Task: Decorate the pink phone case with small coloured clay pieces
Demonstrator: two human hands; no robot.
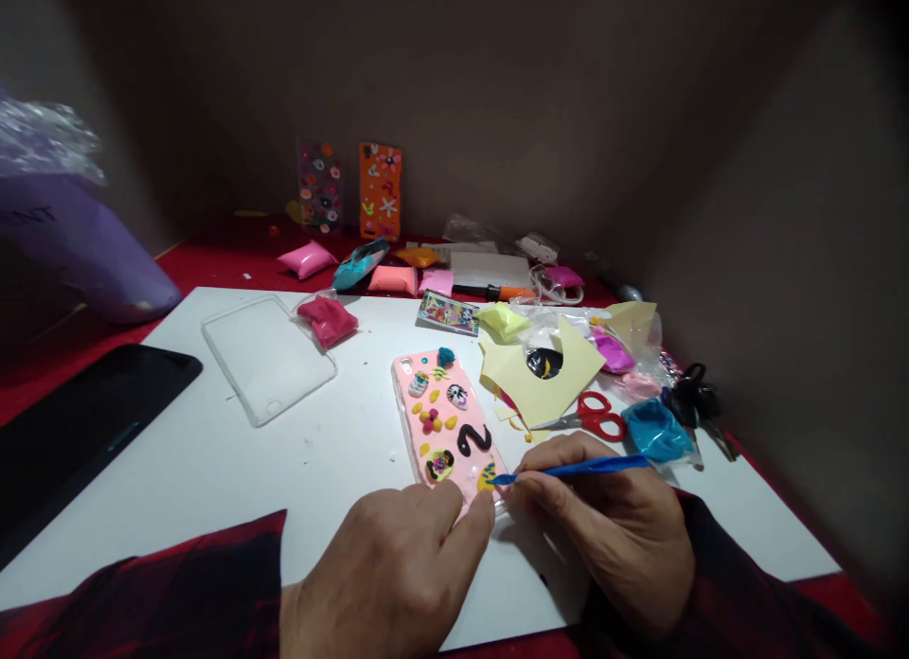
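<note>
A pink phone case (444, 422) lies on the white board, decorated with small clay shapes: a red flower (430, 419), a black curved piece (473, 440) and several others. My left hand (398, 555) is closed at the case's near end, thumb and forefinger gripping its edge. Pinched like a pen in my right hand (603, 526) is a blue clay modelling tool (582, 467). Its tip touches a yellow clay piece with blue marks (487, 477) at the case's near right corner. The left fingers partly cover that end of the case.
Red-handled scissors (593, 417) and a cream paper sheet (525, 384) lie beyond my right hand, near a blue clay packet (657, 432). A clear case (270, 361) and a black phone (92, 432) are at left. Two decorated cases, one orange (381, 190), lean on the back wall.
</note>
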